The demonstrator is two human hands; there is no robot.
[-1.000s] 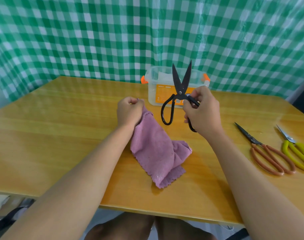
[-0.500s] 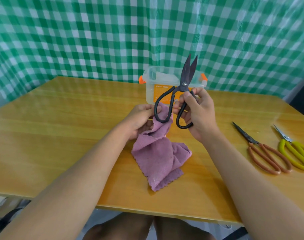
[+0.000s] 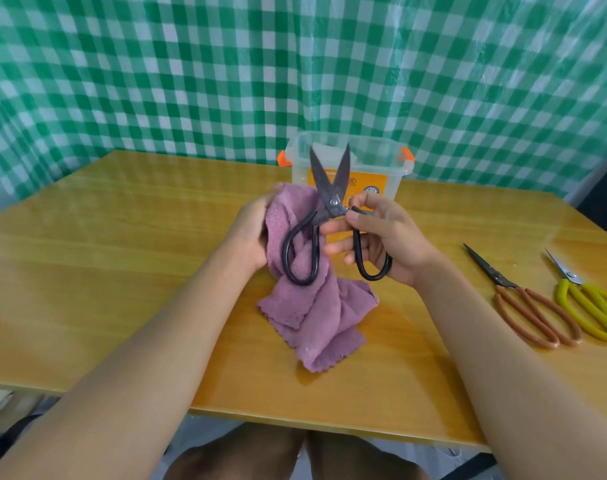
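Holding entry: black scissors point(image 3: 332, 203), all-metal with large bow handles, are held upright above the middle of the table, tips up, blades spread in a narrow V in front of the storage box.

- Right hand point(image 3: 385, 240): clamped on the scissors. Thumb and forefinger pinch the right handle just beside the pivot, and the other fingers curl about the right bow. The left bow hangs free, overlapping the cloth.
- Left hand point(image 3: 251, 230): closed round the upper part of the purple cloth point(image 3: 317, 317), with fingers wrapped behind the bunched fabric and the palm turned toward the scissors. The cloth's raised end sits just behind the left blade and left bow; whether it touches the metal cannot be told.
- Purple cloth, lower part: hangs down from the left hand and lies crumpled on the table, its scalloped edge toward the near side.
- Table point(image 3: 115, 258): glossy yellow wood, bearing everything listed.
- Storage box point(image 3: 381, 157): clear plastic with orange clasps at both ends and an orange label on its front, at the far edge of the table, directly behind the blades.
- Brown-handled scissors point(image 3: 523, 303): lying flat at the right, blades closed, tips pointing away.
- Yellow-handled scissors point(image 3: 587, 303): just beside the brown pair, further right, same heading.
- Checked curtain point(image 3: 191, 81): green and white, covered with clear plastic, hanging behind the table.
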